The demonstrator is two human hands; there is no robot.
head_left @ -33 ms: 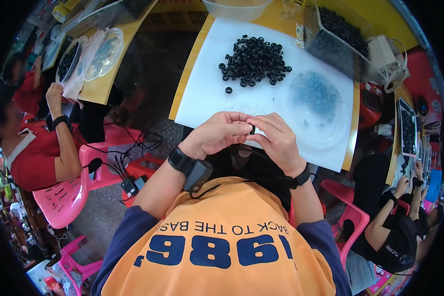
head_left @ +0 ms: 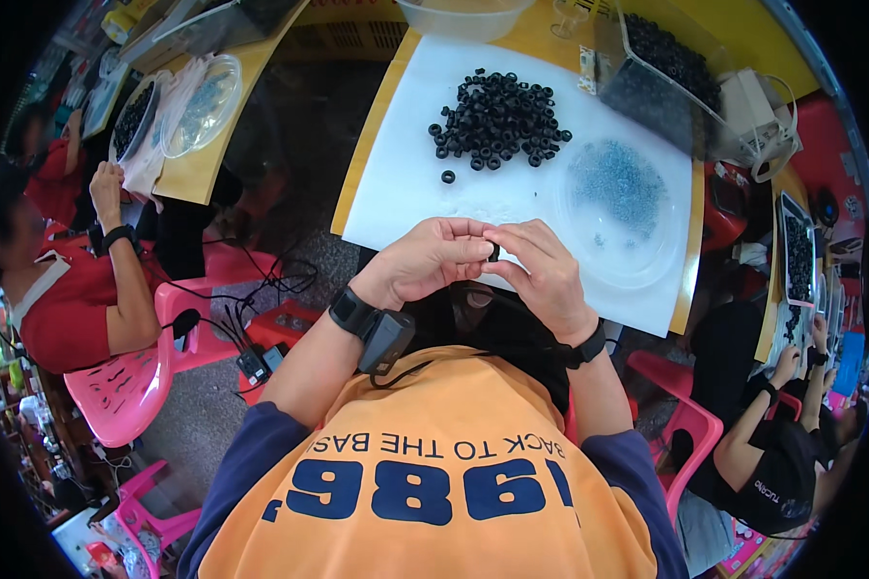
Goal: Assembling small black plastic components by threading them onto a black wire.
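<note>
My left hand (head_left: 433, 261) and my right hand (head_left: 547, 275) meet over the near edge of the white work sheet (head_left: 396, 183). Pinched between their fingertips is a small black ring-shaped part (head_left: 494, 253), mostly covered by my fingers. Beyond my hands lies a heap of black ring-shaped parts (head_left: 502, 121), with one loose ring (head_left: 448, 177) at its near side. To the right, a clear round shallow dish (head_left: 603, 273) holds a scatter of tiny pale-blue pieces (head_left: 616, 188).
A clear bin (head_left: 637, 106) full of black parts stands at the far right, beside a white device (head_left: 748, 106). At the far edge sits a translucent tub (head_left: 463, 17). On the left, a person in red (head_left: 82, 314) sits on a pink chair (head_left: 130, 386); others work at right.
</note>
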